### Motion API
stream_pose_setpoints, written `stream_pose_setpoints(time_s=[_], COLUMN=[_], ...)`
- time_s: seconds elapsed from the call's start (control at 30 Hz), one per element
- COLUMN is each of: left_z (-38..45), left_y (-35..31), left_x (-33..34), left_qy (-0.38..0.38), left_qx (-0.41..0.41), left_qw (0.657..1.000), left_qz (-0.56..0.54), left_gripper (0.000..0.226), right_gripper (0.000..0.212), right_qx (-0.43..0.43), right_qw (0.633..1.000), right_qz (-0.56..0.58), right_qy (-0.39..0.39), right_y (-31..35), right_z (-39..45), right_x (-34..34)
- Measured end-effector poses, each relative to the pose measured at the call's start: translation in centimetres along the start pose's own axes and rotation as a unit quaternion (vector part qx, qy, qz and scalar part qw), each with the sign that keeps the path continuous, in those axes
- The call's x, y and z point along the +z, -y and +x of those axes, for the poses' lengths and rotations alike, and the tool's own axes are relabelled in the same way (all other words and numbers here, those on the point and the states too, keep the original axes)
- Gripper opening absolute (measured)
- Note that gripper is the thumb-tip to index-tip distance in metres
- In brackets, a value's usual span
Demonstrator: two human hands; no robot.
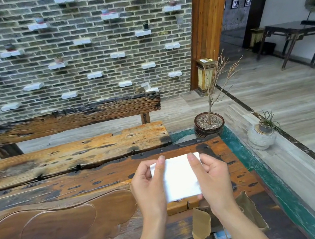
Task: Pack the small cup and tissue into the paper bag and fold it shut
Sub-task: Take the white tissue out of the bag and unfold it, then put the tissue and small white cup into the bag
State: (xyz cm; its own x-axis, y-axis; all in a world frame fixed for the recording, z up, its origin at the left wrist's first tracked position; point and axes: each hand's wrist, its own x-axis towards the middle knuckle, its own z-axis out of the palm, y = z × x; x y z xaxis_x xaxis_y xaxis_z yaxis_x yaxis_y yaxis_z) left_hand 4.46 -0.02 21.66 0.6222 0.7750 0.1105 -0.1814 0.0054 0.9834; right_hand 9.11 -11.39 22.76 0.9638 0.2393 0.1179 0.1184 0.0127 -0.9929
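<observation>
Both hands are holding a folded white tissue point(178, 176) up above the wooden tabletop point(65, 220); the left hand point(150, 186) is pinching its left edge, thumb lying over the front; the right hand point(210, 175) is closing its grip on the right edge, fingers curling behind; the forearms are angling in from below; the open paper bag point(250, 210) is standing under the right wrist.

The open brown paper bag point(250, 210) is cut off by the bottom edge and partly covered by the right forearm; a pale blue thing inside it point(221, 235) is too hidden to identify. The folded white tissue point(180, 176) has both side edges covered by fingers point(159, 169).
</observation>
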Motion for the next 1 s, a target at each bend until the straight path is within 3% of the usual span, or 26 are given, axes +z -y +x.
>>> stream_pose_setpoints(time_s=[0.17, 0.33, 0.4, 0.47, 0.57, 0.67, 0.83, 0.93, 1.0], left_z=[0.0, 0.2, 0.6, 1.1, 2.3, 3.0, 2.5, 0.8, -0.3], left_y=[0.0, -0.3, -1.2, -2.0, -2.8, -3.4, -2.7, -1.8, -1.2], left_x=[0.3, -0.1, -0.4, -0.6, -0.8, -0.7, -1.1, -0.8, -0.3], left_qy=[0.006, 0.035, 0.082, 0.161, 0.298, 0.36, 0.327, 0.249, 0.177], left_qx=[0.006, 0.02, 0.018, -0.002, -0.046, -0.067, -0.11, -0.137, -0.142], left_qw=[1.0, 0.999, 0.996, 0.987, 0.951, 0.927, 0.939, 0.955, 0.966], left_qz=[-0.003, -0.005, -0.007, 0.014, 0.066, 0.084, -0.004, -0.088, -0.124], left_gripper=[0.018, 0.018, 0.018, 0.02, 0.019, 0.021, 0.019, 0.03, 0.025], right_gripper=[0.031, 0.065, 0.056, 0.048, 0.041, 0.02, 0.024, 0.026, 0.023], right_qx=[-0.026, -0.044, -0.034, -0.032, 0.0, -0.009, -0.019, -0.039, -0.044], right_qw=[1.0, 0.999, 0.999, 0.996, 0.97, 0.961, 0.987, 0.995, 0.996], right_qz=[-0.001, -0.017, -0.016, -0.016, -0.016, -0.026, 0.03, 0.045, 0.047], right_qy=[-0.013, -0.01, 0.013, 0.076, 0.242, 0.277, 0.159, 0.079, 0.054], right_y=[-0.7, -1.9, -1.8, -1.5, -1.4, -1.2, -1.1, -1.2, -1.3], right_z=[0.2, 0.9, 1.4, 2.1, 2.9, 2.7, 2.2, 1.5, 1.1], right_x=[-0.1, -0.9, -1.7, -2.9, -4.0, -4.1, -3.5, -3.0, -2.5])
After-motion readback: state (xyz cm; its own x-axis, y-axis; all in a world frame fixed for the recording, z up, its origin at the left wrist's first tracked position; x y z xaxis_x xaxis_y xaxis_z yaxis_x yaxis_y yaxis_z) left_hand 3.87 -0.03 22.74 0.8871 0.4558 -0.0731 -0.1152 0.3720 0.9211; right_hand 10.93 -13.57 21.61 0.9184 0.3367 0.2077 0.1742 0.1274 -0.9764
